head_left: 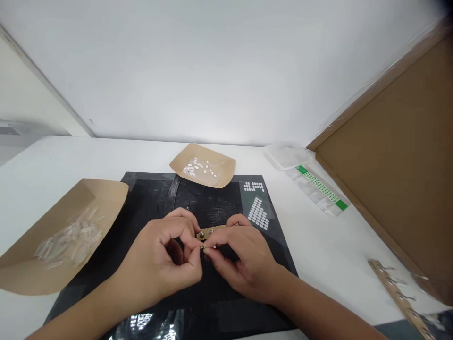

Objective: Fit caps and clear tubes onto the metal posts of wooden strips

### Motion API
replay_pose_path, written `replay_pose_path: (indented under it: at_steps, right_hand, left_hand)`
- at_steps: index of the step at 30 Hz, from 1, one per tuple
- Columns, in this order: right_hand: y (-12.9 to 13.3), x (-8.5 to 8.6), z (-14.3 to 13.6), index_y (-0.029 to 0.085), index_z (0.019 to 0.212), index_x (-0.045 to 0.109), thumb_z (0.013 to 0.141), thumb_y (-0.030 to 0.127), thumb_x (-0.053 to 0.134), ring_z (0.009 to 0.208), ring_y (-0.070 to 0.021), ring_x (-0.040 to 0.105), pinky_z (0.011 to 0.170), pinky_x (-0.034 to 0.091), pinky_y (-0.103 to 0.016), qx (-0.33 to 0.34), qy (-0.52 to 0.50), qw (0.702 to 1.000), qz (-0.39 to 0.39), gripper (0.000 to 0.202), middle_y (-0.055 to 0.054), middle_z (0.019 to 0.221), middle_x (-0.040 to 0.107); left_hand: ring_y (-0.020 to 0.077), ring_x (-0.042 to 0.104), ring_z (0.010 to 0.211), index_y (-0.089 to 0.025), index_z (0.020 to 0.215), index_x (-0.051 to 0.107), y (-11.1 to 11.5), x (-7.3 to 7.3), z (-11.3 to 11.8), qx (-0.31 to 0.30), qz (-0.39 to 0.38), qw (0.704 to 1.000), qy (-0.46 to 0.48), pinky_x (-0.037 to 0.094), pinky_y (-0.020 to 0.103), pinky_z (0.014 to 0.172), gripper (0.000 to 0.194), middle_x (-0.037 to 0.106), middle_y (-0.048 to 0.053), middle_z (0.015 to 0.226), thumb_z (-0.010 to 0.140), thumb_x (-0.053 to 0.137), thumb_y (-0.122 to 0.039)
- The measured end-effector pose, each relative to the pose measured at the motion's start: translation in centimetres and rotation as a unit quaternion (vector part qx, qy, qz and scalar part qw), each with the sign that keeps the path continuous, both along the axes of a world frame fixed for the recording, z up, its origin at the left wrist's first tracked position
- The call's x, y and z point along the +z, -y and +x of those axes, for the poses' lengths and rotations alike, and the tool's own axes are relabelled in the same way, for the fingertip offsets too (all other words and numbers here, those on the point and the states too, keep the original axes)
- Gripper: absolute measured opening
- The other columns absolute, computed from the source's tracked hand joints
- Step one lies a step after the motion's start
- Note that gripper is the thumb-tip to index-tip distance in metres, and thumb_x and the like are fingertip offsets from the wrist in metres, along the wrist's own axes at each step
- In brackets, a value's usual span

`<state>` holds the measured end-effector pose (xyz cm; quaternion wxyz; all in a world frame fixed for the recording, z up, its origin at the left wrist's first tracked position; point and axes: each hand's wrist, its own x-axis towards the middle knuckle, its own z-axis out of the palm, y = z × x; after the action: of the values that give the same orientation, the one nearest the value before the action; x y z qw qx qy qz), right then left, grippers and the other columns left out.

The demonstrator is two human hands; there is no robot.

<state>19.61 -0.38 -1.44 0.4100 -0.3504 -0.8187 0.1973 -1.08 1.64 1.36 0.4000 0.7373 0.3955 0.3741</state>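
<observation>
Over the black mat, my left hand and my right hand meet fingertip to fingertip. Each has thumb and forefinger closed in a pinch around a tiny metal piece, mostly hidden by the fingers. Right behind the pinch lies a narrow brown strip with small metal parts along it, and my other fingers rest at its two ends. How the pinched piece relates to the strip I cannot tell.
A cardboard tray of clear plastic pieces stands left; a smaller tray with white bits sits behind. White oval stickers lie on the mat's right. Beyond are a clear green-labelled bag and another strip with metal parts.
</observation>
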Motion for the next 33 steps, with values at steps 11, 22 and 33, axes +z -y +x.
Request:
replay_pose_path:
  at_steps: [11,22,33]
  right_hand:
    - [0.0,0.7,0.1,0.024,0.106,0.063,0.104,0.018,0.061,0.072,-0.0113,0.071,0.083,0.043,-0.034,0.031,-0.033,0.995,-0.089,0.006,0.005,0.086,0.079]
    - [0.2,0.6,0.0,0.022,0.108,0.067,0.106,0.021,0.063,0.078,-0.0134,0.079,0.08,0.059,-0.029,0.073,-0.147,0.965,-0.203,0.005,0.0,0.088,0.078]
    - [0.2,0.3,0.0,0.02,0.106,0.067,0.104,0.027,0.067,0.079,-0.0162,0.08,0.074,0.066,-0.029,0.087,-0.24,0.924,-0.286,0.007,-0.003,0.087,0.079]
  left_hand:
    - [0.0142,0.065,0.075,-0.016,0.063,0.059,0.0,-0.1,-0.4,-0.036,-0.15,0.985,0.074,0.053,0.019,0.058,0.016,0.064,0.004,0.083,0.074,0.067,-0.009]
    - [0.0089,0.061,0.059,-0.013,0.072,0.064,-0.4,-0.9,-0.7,-0.121,-0.34,0.914,0.186,0.054,0.012,0.039,0.017,0.064,0.001,0.079,0.086,0.074,-0.011]
    - [0.0079,0.06,0.061,-0.012,0.084,0.074,-0.7,-1.4,-1.0,-0.155,-0.413,0.863,0.246,0.055,0.009,0.04,0.02,0.068,0.003,0.082,0.093,0.079,-0.029]
